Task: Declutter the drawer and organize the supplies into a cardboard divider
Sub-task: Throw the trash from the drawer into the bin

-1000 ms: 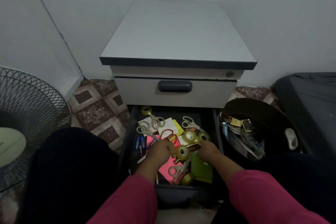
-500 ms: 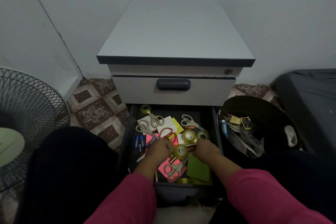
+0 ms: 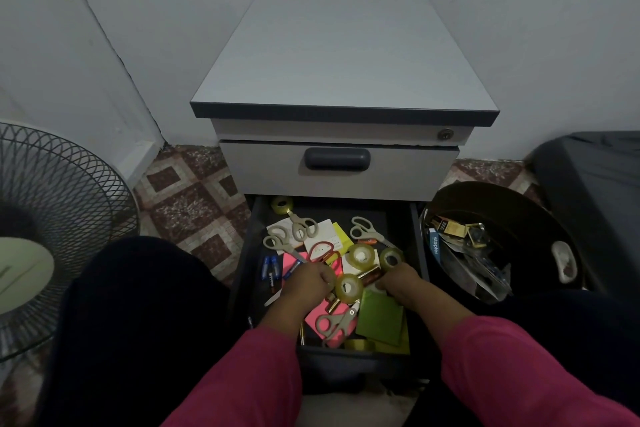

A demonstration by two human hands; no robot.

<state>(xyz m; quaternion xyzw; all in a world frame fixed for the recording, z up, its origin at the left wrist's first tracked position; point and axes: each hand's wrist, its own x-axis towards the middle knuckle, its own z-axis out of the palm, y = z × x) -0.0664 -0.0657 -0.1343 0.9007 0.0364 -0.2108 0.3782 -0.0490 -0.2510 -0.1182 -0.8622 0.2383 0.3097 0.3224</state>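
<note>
The bottom drawer point(image 3: 417, 253) of a grey cabinet stands pulled out, full of loose supplies. Several beige-handled scissors point(image 3: 299, 227), clear tape rolls point(image 3: 362, 256), pink and green sticky notes point(image 3: 379, 317), blue pens point(image 3: 270, 267) and red-handled scissors point(image 3: 322, 251) lie mixed together. My left hand point(image 3: 306, 282) is curled down into the clutter, its thumb against a tape roll point(image 3: 348, 287); what its fingers hold is hidden. My right hand point(image 3: 398, 282) is curled on the roll's other side, fingertips pinching the end of a copper battery point(image 3: 370, 276). No cardboard divider is in view.
A dark round bin point(image 3: 512, 218) with a stapler box and scraps stands right of the drawer. A floor fan point(image 3: 52, 218) is at the left and a dark covered object point(image 3: 595, 184) at the far right. The closed upper drawer point(image 3: 337, 159) overhangs the open one.
Both hands stay in the same spot around the middle tape roll, with only small finger movements. The view has shifted slightly.
</note>
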